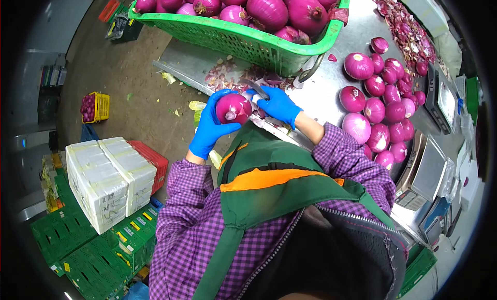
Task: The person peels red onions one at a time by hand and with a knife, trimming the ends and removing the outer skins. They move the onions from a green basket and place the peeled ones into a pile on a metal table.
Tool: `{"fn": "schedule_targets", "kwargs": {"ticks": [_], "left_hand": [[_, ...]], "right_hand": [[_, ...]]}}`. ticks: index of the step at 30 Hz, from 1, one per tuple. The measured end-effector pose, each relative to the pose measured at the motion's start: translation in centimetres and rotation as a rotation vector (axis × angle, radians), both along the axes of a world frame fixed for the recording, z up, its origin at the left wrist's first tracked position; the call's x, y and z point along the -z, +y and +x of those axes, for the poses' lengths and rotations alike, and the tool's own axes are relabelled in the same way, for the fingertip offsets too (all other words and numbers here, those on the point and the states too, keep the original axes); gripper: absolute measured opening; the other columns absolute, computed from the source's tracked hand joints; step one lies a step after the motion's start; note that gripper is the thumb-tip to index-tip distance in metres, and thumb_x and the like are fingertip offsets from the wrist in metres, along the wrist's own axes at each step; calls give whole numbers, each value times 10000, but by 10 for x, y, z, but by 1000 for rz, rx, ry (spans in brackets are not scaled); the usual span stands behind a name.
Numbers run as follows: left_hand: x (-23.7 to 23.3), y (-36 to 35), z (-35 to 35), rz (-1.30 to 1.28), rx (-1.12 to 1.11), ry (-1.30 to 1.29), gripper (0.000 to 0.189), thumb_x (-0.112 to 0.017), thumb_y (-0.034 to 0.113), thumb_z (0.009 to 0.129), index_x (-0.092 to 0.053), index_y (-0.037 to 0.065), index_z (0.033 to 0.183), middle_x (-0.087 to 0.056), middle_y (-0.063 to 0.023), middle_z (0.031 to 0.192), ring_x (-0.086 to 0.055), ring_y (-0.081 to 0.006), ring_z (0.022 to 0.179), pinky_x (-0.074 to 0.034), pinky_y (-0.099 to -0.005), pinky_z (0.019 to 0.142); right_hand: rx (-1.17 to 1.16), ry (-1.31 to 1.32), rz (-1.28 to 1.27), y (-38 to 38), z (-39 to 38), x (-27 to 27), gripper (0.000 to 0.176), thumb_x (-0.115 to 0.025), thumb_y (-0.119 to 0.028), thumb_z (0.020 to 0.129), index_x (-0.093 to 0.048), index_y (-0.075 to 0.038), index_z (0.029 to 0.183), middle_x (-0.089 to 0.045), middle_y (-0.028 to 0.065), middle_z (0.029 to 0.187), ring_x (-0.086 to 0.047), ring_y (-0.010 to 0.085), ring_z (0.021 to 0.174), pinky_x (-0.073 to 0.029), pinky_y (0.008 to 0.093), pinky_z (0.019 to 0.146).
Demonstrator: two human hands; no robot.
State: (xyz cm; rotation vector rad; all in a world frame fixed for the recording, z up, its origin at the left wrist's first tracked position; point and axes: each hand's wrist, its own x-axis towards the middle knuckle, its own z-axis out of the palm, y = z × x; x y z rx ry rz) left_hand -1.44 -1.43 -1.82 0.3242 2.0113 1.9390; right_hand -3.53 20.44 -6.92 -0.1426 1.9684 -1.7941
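My left hand [211,125], in a blue glove, is wrapped round a red onion [233,109] whose root or stem end faces up. Just to its right, my right hand [278,104], also gloved in blue, is closed on a small knife [256,87]. The blade points up and to the left, close to the onion. A green crate [233,39] heaped with red onions stands beyond both hands on the metal table [331,74]. Between crate and hands lie loose onion skins [223,76]. More onions [374,110] are grouped on the table at the right.
Scales [441,100] stand at the right, near a heap of onion skins [409,36]. On the left are white boxes [106,181], a red crate [150,162], green crates [98,258] and a yellow crate [102,107] of onions. Leaf scraps lie on the floor.
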Motion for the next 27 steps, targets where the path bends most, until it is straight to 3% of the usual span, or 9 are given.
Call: {"fn": "schedule_targets", "kwargs": {"ticks": [3, 5, 9, 14, 18, 20, 23, 25, 27], "left_hand": [[9, -2, -6, -58, -65, 59, 812, -846, 83, 595, -450, 84, 1303, -505, -96, 1305, -514, -236, 1201, -422, -363, 1036], [13, -2, -7, -122, -53, 197, 805, -841, 76, 601, -450, 87, 1305, -508, -94, 1301, -510, -239, 1206, -415, -365, 1043], [6, 3, -8, -162, -24, 231, 787, -835, 71, 606, -458, 92, 1297, -493, -102, 1317, -488, -249, 1231, -395, -374, 1059], [8, 2, -11, -405, 35, 552, 787, -823, 55, 614, -455, 98, 1308, -470, -113, 1349, -473, -268, 1255, -398, -401, 1060], [13, 1, -8, -379, 37, 499, 850, -840, 71, 566, -446, 88, 1320, -456, -115, 1350, -464, -283, 1253, -383, -415, 1066], [7, 2, -2, 9, -96, -59, 872, -814, 113, 598, -406, 72, 1367, -457, -117, 1345, -468, -316, 1245, -382, -425, 1074], [17, -10, -4, 569, -140, -403, 905, -794, 173, 653, -338, 68, 1428, -418, -140, 1404, -423, -326, 1299, -369, -462, 1081], [25, -16, -2, 691, -147, -504, 904, -770, 242, 693, -303, 86, 1450, -378, -156, 1440, -383, -353, 1328, -342, -506, 1095], [29, -13, -3, 1007, -212, -627, 918, -782, 223, 688, -293, 100, 1455, -343, -160, 1466, -348, -370, 1349, -319, -529, 1104]], "right_hand": [[34, -60, 25, 1, -3, -12, 425, -630, -336, 846, -617, -24, 1135, -660, 73, 836, -618, 118, 718, -501, 282, 647], [-22, -322, -263, 2, -3, -27, 448, -651, -384, 833, -633, -6, 1074, -645, 64, 798, -591, 114, 650, -477, 249, 596], [-101, -421, -346, 4, -6, -30, 365, -662, -355, 825, -641, -7, 933, -615, 42, 730, -545, 99, 584, -442, 225, 541], [-83, -380, -399, 1, -3, -26, 300, -649, -291, 822, -638, -11, 930, -598, 35, 704, -553, 98, 589, -443, 233, 541], [-54, -338, -234, 2, -2, -20, 258, -627, -207, 808, -648, -9, 972, -602, 39, 707, -546, 103, 577, -443, 247, 530], [-43, -310, -136, 6, -2, -18, 252, -609, -162, 805, -655, -17, 1007, -609, 48, 716, -547, 108, 570, -443, 264, 517], [19, -293, -90, 9, -2, -4, 253, -617, -195, 816, -658, -40, 1012, -629, 61, 743, -567, 120, 583, -452, 274, 525], [68, -136, 0, 1, -2, 11, 311, -639, -234, 821, -660, -59, 1077, -651, 63, 792, -589, 133, 610, -466, 273, 544], [343, 640, 304, -6, -2, 31, 361, -643, -253, 841, -647, -85, 1160, -671, 71, 863, -617, 137, 676, -483, 265, 578]]}}
